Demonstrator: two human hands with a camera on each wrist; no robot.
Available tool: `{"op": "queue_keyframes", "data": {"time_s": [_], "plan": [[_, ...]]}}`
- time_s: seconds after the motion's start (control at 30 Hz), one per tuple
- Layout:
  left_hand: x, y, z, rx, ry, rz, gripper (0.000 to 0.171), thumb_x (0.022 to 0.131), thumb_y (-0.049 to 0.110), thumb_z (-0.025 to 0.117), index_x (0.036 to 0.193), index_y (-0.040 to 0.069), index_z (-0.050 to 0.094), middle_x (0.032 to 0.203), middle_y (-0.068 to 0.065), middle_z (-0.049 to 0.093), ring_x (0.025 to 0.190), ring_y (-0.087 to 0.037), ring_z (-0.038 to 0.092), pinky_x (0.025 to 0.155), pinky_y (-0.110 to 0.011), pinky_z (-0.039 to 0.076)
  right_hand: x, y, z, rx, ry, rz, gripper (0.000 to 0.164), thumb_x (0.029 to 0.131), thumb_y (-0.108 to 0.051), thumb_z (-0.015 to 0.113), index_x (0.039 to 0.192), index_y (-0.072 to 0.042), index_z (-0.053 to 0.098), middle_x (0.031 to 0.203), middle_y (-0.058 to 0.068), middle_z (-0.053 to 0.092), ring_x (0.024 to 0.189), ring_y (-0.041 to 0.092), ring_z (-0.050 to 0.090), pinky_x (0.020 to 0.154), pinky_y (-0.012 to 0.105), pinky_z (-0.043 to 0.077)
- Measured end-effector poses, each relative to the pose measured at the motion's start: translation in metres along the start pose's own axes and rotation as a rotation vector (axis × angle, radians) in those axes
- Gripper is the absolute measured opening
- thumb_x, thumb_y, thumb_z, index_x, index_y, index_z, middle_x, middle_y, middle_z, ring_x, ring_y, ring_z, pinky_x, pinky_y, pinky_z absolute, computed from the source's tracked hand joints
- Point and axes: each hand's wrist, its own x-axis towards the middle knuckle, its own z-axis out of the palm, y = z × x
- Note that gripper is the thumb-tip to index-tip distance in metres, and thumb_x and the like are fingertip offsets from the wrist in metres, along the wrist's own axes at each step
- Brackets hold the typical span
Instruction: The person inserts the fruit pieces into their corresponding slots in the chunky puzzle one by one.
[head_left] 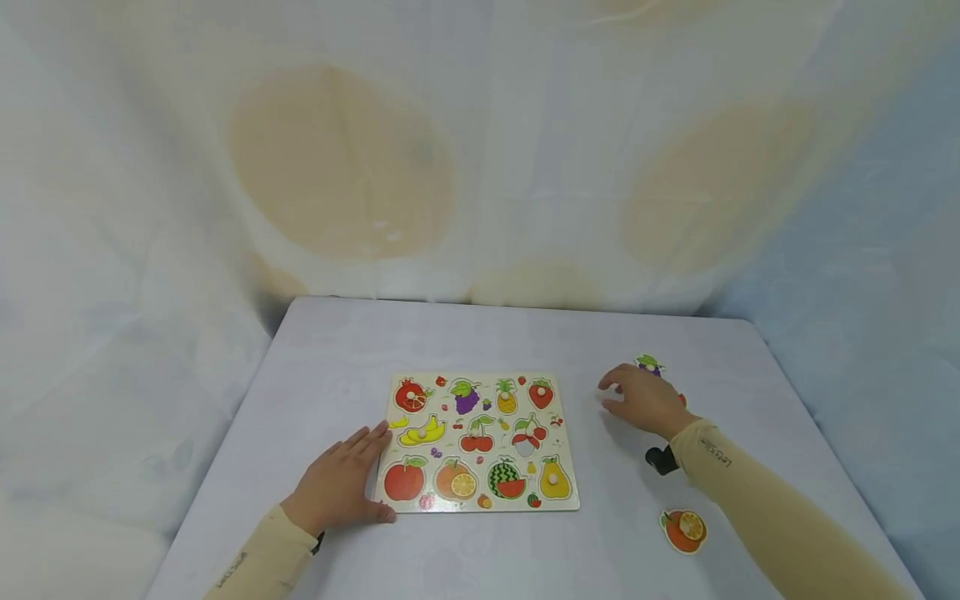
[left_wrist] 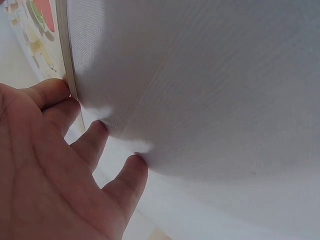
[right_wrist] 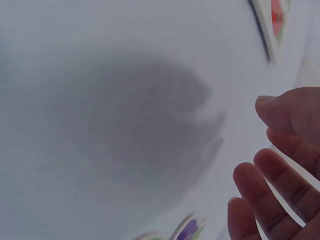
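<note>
The fruit puzzle board (head_left: 480, 454) lies flat on the table, several fruits on it bearing small round knobs. My left hand (head_left: 341, 477) rests at its left edge, fingers extended; in the left wrist view the fingertips (left_wrist: 59, 90) touch the board's side. Right of the board, my right hand (head_left: 643, 400) hovers over the table with loosely bent fingers and nothing between them. A grape piece (head_left: 649, 364) lies just beyond this hand, partly hidden by it. Nearer the front lies an orange piece (head_left: 683, 531), beside the right forearm.
A small red bit (head_left: 682, 399) of something shows behind the right hand. The black wrist camera (head_left: 662, 460) sits under the right wrist. A pale cloth covers the table (head_left: 480, 558), and a curtain (head_left: 510, 167) hangs behind it.
</note>
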Motion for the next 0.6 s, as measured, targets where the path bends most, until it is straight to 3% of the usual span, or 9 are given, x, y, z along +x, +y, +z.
{"op": "queue_keyframes", "data": {"time_s": [0.17, 0.33, 0.6], "plan": [[-0.001, 0.001, -0.002, 0.001, -0.004, 0.002, 0.115, 0.059, 0.059, 0.09, 0.15, 0.005, 0.043, 0.158, -0.006, 0.036, 0.143, -0.033, 0.033, 0.11, -0.058, 0.034, -0.011, 0.034, -0.007, 0.006, 0.047, 0.031, 0.027, 0.087, -0.021, 0.076, 0.111, -0.009, 0.072, 0.113, 0.014, 0.068, 0.096, 0.03, 0.066, 0.077, 0.051, 0.056], [-0.001, 0.002, -0.004, 0.006, -0.006, -0.003, 0.115, 0.06, 0.058, 0.09, 0.15, 0.005, 0.043, 0.158, -0.006, 0.036, 0.143, -0.033, 0.033, 0.11, -0.058, 0.034, -0.02, 0.066, -0.009, 0.031, 0.079, 0.09, 0.031, 0.087, -0.021, 0.076, 0.113, -0.006, 0.071, 0.121, 0.022, 0.063, 0.094, 0.034, 0.065, 0.08, 0.055, 0.055], [0.0, 0.001, -0.002, 0.005, 0.0, 0.008, 0.115, 0.06, 0.06, 0.089, 0.15, 0.005, 0.044, 0.158, -0.006, 0.036, 0.143, -0.034, 0.034, 0.109, -0.059, 0.035, -0.029, 0.1, 0.003, 0.007, 0.074, 0.146, 0.044, 0.086, -0.022, 0.077, 0.122, -0.001, 0.066, 0.127, 0.029, 0.057, 0.114, 0.046, 0.056, 0.094, 0.063, 0.046]]}}
